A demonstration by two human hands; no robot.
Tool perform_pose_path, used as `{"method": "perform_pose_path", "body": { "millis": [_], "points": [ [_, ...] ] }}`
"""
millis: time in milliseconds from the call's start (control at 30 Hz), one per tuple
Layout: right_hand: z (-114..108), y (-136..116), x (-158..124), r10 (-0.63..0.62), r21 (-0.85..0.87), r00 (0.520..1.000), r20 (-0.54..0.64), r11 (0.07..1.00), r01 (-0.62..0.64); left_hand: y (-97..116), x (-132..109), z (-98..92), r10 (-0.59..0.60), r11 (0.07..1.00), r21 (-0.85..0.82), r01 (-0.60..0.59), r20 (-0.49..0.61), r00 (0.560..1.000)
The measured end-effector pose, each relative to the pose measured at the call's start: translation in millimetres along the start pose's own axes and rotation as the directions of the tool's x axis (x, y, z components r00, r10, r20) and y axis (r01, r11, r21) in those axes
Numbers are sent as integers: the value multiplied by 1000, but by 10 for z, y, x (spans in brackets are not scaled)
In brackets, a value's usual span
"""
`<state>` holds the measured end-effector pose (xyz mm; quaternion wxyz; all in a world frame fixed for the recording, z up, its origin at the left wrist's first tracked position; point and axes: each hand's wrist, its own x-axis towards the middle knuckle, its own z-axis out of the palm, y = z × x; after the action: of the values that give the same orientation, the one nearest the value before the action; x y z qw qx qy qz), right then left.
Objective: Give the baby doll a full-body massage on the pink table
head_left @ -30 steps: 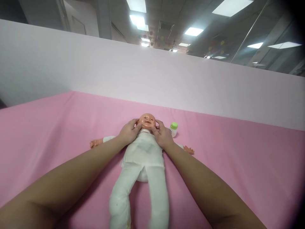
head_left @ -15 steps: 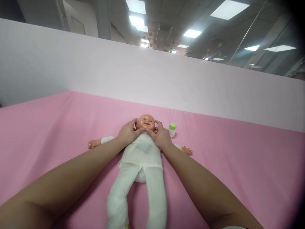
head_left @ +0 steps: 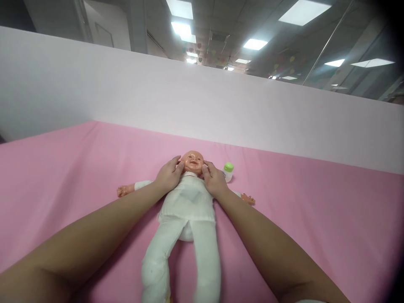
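Observation:
A baby doll [head_left: 189, 200] with a cloth body in white lies on its back, face up, its arms spread to both sides. My left hand [head_left: 169, 173] cups the left side of its head, the thumb resting along the cheek. On the opposite side my right hand [head_left: 215, 179] holds the head the same way, its thumb by the other cheek. Fingers of both hands curve round behind the head, where their tips are partly hidden. Just right of my right hand stands a small clear bottle with a green cap [head_left: 228, 171].
The doll lies on a pink padded surface [head_left: 303, 202]. A white raised wall [head_left: 202, 103] runs along the back and left of it. Glass panels and lit ceiling lamps [head_left: 255, 44] show above the wall.
Both thumbs have slid outward and up, from meeting at the doll's chin to its two cheeks. The doll's head has shifted very slightly; the bottle stays put.

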<state>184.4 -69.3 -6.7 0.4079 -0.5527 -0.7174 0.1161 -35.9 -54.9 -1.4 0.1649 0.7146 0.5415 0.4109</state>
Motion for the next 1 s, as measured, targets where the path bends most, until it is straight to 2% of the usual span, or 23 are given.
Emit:
{"method": "perform_pose_path", "body": {
  "millis": [233,467,667,767,867,1000],
  "points": [
    [-2,-27,-9,26,4,999,24,1000,-26,37,-38,-2,-15,1000,-25,16,37,999],
    [20,-24,1,25,-99,999,40,995,-21,8,18,3,80,995,-56,-78,35,996],
    [-12,-7,13,-17,-141,1000,26,990,20,-74,76,33,3,994,-111,-5,-12,1000],
    [-122,-26,50,-46,-194,999,25,980,50,-70,63,20,-29,992,-122,22,-55,998],
    [-336,-32,134,-65,-245,998,-17,968,59,10,31,-63,-51,989,-145,32,-131,990],
    [-689,83,274,-53,-262,991,-120,965,20,331,13,-207,-86,964,-265,19,-242,967]
  ]
}}
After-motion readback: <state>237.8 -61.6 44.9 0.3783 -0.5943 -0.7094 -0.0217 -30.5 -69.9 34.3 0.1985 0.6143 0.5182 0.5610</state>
